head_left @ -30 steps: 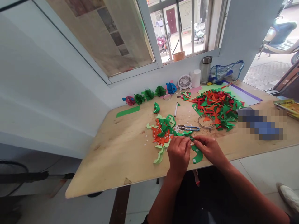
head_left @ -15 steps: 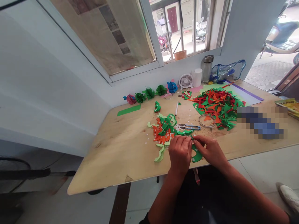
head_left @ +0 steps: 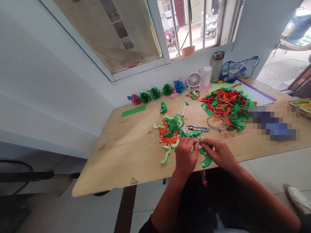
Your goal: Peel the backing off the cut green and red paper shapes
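Over the bench (head_left: pixel 116 152), six o'clock from the blue snips (head_left: pixel 193 128), left hand (head_left: pixel 186 154) and right hand (head_left: pixel 220 152) pinch one green paper piece (head_left: pixel 200 142) between narrowly closed fingers (head_left: pixel 205 141).

The green cutout (head_left: pixel 207 159) looks like smooth, matt paper; the tabletop (head_left: pixel 131 145) beneath it, satiny wood. Well beyond it, the bottle (head_left: pixel 216 71) has a shiny metal lid (head_left: pixel 219 55), the pouch (head_left: pixel 233 68) clear plastic.

I can read nothing here. Marks on the yellow packet (head_left: pixel 306 110) at the right edge of the table (head_left: pixel 121 145) are blurred.
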Tool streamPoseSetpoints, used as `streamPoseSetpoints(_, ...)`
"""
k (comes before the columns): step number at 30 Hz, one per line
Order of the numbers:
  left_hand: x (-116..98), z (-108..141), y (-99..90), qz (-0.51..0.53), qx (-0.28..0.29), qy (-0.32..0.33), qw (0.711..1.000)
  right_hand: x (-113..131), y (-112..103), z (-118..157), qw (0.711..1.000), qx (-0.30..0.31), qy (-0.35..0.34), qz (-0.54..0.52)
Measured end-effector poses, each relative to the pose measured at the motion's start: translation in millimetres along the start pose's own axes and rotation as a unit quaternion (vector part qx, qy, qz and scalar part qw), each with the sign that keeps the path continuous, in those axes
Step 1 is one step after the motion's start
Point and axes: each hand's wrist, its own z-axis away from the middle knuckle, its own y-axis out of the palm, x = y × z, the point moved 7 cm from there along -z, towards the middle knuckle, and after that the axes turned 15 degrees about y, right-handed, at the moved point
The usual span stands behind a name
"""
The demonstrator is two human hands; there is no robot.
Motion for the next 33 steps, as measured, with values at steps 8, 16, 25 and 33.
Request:
streamPoseSetpoints(8, 5.8, 2.7, 2.8, 0.045, -0.034, -0.052, 0.997, -2.4, 1.3, -3.6, 0.998, 0.028, 0.031, -0.051)
streamPoseSetpoints(16, 15.3, 0.2, 4.4, 0.128, -0.046, -0.121, 0.983, -5.0, 1.3, -6.5, 0.997, 0.038, 0.035, -0.062)
streamPoseSetpoints(25, 25.4, 3.7, 10.4, 0.244, -0.066, -0.215, 0.943, 2.7, -2.6, -4.4, 1.0, 0.003, 0.01, -0.021)
streamPoseSetpoints(33, 36.0, 8.9, 20.1, 0.361, -0.096, -0.28, 0.884, 4.8, -3.4, -2.2, 1.0, -0.014, 0.001, -0.011)
